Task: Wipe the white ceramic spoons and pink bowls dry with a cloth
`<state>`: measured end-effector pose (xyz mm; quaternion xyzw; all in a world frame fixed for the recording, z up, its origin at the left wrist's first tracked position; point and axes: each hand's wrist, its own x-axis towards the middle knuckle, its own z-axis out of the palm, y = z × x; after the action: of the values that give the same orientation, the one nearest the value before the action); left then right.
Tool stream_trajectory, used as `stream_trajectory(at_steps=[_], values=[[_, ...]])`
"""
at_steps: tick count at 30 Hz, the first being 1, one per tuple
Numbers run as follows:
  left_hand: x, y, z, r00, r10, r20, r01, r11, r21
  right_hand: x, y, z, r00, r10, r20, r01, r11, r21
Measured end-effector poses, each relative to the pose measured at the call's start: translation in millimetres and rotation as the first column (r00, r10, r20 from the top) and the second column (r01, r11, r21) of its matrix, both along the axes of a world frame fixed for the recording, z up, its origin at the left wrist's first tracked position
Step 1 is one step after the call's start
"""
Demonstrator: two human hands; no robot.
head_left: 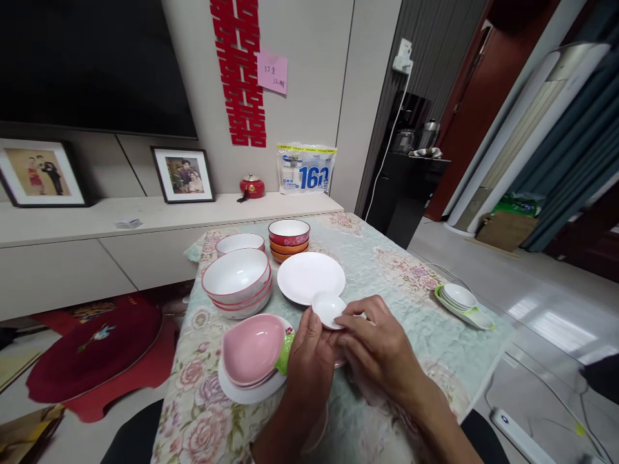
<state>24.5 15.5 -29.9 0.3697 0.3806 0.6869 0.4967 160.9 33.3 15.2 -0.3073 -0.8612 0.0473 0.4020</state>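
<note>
A small round white dish (329, 308) is held between both hands, just in front of a large white plate (311, 277). My left hand (312, 357) grips its left edge, thumb along the rim. The fingers of my right hand (380, 341) are bent and pressed at the dish's right edge. Beneath the hands something pale and pinkish shows in part; what it is I cannot make out. Left of my left hand, pink bowls (254, 351) with a green leaf-shaped end are stacked on a white plate (251, 392).
Several white red-rimmed bowls (236, 277) are stacked at the left, with red and orange bowls (289, 240) behind. At the tablecloth's (411, 348) right edge, small white dishes (458, 296) sit on a green-edged dish (476, 317). A red stool (111, 374) stands left of the table.
</note>
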Motion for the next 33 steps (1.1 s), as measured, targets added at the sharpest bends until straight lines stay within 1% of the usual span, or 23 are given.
stream_trajectory(at_steps=[2, 4, 5, 8, 9, 11, 12, 13, 14, 17, 19, 22, 25, 26, 28, 30, 33], values=[[0.8, -0.6, -0.1, 0.995, -0.071, 0.064, 0.072, 0.997, -0.015, -5.2, -2.1, -0.7, 0.999, -0.016, 0.037, 0.013, 0.997, 0.079], [1.3, -0.9, 1.2, 0.984, -0.12, 0.131, 0.124, 0.992, -0.028, -8.2, -2.3, -3.7, 0.997, -0.057, 0.056, 0.05, 0.991, 0.121], [1.5, -0.9, 2.3, 0.971, -0.146, 0.19, 0.155, 0.987, -0.033, -9.1, -2.1, -5.5, 0.995, -0.079, 0.063, 0.07, 0.989, 0.132], [2.2, -0.8, 4.8, 0.883, -0.225, 0.411, 0.262, 0.964, -0.036, -10.2, -1.5, -10.5, 0.992, -0.109, 0.067, 0.097, 0.981, 0.166], [2.2, -0.9, 5.0, 0.852, -0.243, 0.463, 0.292, 0.956, -0.035, -9.6, -1.1, -11.6, 0.993, -0.108, 0.057, 0.097, 0.979, 0.177], [1.9, -1.7, 4.4, 0.829, -0.261, 0.494, 0.323, 0.945, -0.043, -4.7, 0.9, -13.1, 0.989, -0.14, 0.035, 0.131, 0.973, 0.189], [1.5, -2.3, 3.8, 0.833, -0.257, 0.49, 0.324, 0.944, -0.056, 0.6, 2.9, -13.5, 0.981, -0.19, 0.032, 0.181, 0.964, 0.195], [1.0, -2.9, 3.4, 0.843, -0.247, 0.478, 0.318, 0.945, -0.072, 8.2, 5.7, -14.0, 0.967, -0.253, 0.033, 0.242, 0.95, 0.198], [0.4, -3.4, 3.3, 0.855, -0.235, 0.462, 0.307, 0.948, -0.086, 18.6, 9.4, -14.6, 0.937, -0.346, 0.051, 0.328, 0.92, 0.216], [-1.3, -3.9, 5.2, 0.886, -0.206, 0.415, 0.272, 0.957, -0.106, 64.7, 24.4, -17.7, 0.861, -0.505, 0.059, 0.48, 0.846, 0.233], [-2.1, -3.3, 7.7, 0.895, -0.192, 0.404, 0.255, 0.961, -0.11, 104.2, 35.7, -21.2, 0.789, -0.609, 0.081, 0.575, 0.778, 0.253], [-2.9, -2.3, 10.6, 0.905, -0.159, 0.394, 0.221, 0.968, -0.117, 163.8, 50.9, -27.4, 0.655, -0.744, 0.13, 0.695, 0.661, 0.281], [-3.5, -3.0, 11.4, 0.913, -0.141, 0.382, 0.201, 0.972, -0.121, 210.5, 62.5, -33.9, 0.536, -0.823, 0.185, 0.766, 0.567, 0.301], [-3.8, -3.4, 11.4, 0.916, -0.137, 0.378, 0.196, 0.973, -0.121, 221.9, 65.5, -36.2, 0.508, -0.836, 0.207, 0.778, 0.548, 0.307], [-4.5, -4.2, 11.0, 0.92, -0.137, 0.367, 0.192, 0.974, -0.119, 238.2, 70.6, -41.0, 0.467, -0.848, 0.251, 0.788, 0.528, 0.317], [-5.5, -4.3, 10.4, 0.925, -0.136, 0.354, 0.185, 0.977, -0.109, 247.2, 74.7, -45.7, 0.444, -0.846, 0.296, 0.786, 0.526, 0.324], [-7.6, -3.3, 8.8, 0.93, -0.135, 0.342, 0.176, 0.98, -0.091, 251.3, 79.1, -52.0, 0.43, -0.833, 0.348, 0.775, 0.538, 0.331]])
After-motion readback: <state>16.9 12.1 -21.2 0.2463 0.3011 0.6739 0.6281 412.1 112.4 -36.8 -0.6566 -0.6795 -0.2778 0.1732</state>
